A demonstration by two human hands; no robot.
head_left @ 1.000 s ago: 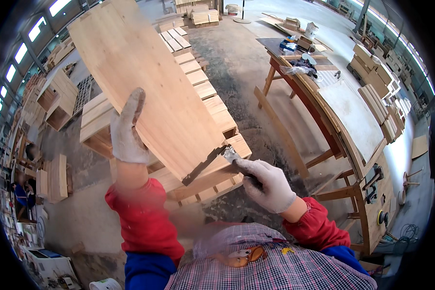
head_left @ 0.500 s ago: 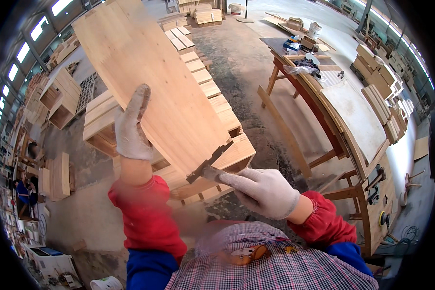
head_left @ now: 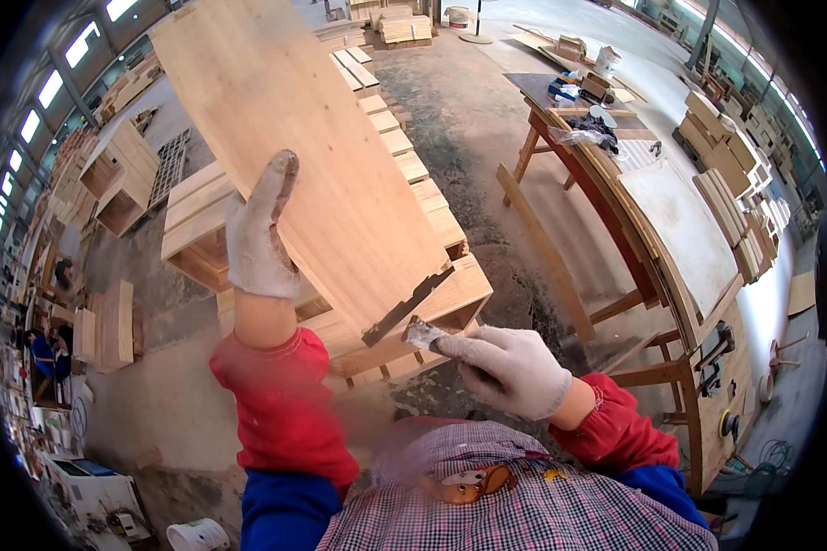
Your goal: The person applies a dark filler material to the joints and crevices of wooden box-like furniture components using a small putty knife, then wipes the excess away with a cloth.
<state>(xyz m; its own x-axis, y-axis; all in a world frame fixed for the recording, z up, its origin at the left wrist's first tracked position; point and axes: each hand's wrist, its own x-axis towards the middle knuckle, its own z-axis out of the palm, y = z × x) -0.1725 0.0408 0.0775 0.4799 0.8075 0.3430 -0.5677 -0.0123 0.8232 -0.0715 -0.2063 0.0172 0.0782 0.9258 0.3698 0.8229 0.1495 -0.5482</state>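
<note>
A long pale wooden panel (head_left: 331, 156) tilts up in front of me, its near end low. My left hand (head_left: 265, 225), in a white glove, grips its left edge, thumb lying along the face. A dark strip with a jagged outline (head_left: 407, 306) runs along the near end. My gloved right hand (head_left: 513, 369) is closed around a short flat tool that looks like a putty knife (head_left: 423, 333). The tool's stained tip is just below the strip, apart from it. The panel's underside is hidden from me.
Wooden boxes (head_left: 193, 230) stand under and beyond the panel, with a row of slatted pieces (head_left: 397, 142) behind. At right is a long workbench (head_left: 675, 216) with a pale top. A loose plank (head_left: 547, 253) leans by its legs. A white bucket (head_left: 198, 535) stands at lower left.
My right hand has drawn the putty knife back from the dark strip, toward me and slightly right. The left hand still holds the panel, and the whole view has shifted slightly.
</note>
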